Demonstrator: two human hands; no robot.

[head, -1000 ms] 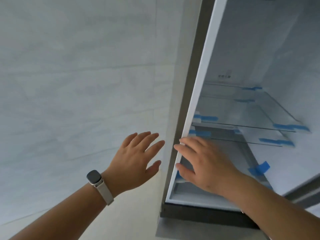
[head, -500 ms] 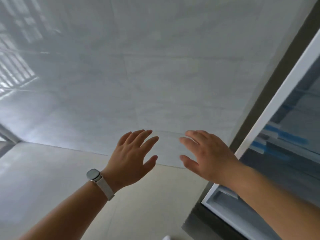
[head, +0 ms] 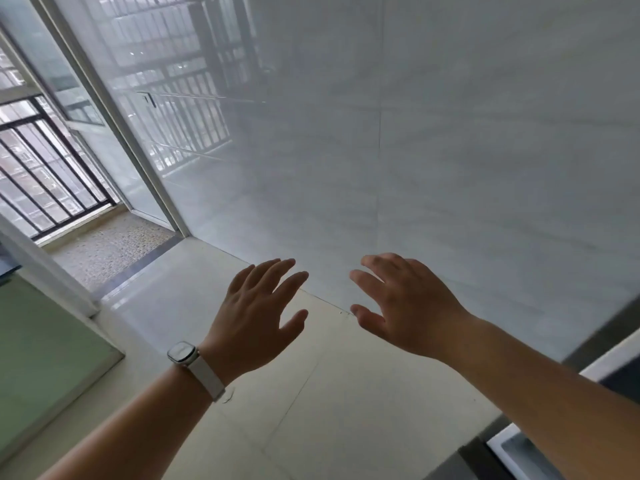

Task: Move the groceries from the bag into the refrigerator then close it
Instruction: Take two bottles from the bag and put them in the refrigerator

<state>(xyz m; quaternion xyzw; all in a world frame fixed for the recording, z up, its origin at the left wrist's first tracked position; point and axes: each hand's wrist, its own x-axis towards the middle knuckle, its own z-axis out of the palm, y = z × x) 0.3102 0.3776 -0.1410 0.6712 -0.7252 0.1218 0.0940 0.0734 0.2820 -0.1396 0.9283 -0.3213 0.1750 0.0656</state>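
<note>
Both hands are seen raised over bare floor (head: 346, 393), fingers spread wide, nothing held. The left hand (head: 256, 323), with a watch (head: 183, 353) on its wrist, and the right hand (head: 408, 306) are set side by side, apart, palms turned away from the camera. Open floor is seen beneath and around both forearms.

At the lower right corner only an edge of the fridge (head: 602, 368) is caught: dark outer casing and a white inner rim; its inside cannot be read. Neither hand is touching it. No bag or groceries are in view.

Beyond the hands, the floor is met by a pale tiled wall (head: 450, 150). Far left, a glass door frame (head: 114, 126) and a black railing (head: 45, 174) are seen.
</note>
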